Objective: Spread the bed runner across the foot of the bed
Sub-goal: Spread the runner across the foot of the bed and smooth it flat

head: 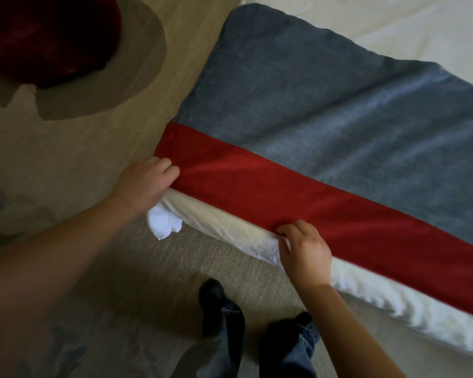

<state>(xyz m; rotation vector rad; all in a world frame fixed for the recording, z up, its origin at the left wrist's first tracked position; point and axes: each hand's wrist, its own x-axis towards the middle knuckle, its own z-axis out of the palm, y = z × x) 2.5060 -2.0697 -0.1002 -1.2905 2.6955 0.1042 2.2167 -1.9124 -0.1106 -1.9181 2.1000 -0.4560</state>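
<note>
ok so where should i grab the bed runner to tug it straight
Take the bed runner by the near hem of its red band, coming from the foot side. That hem lies free along the edge of the white bedding, so fingers can curl under it; the left hand grips its corner, the right hand pinches farther along.

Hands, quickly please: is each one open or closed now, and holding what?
Left hand: closed, grips the corner of the runner.
Right hand: closed, pinches the runner's red edge.
</note>
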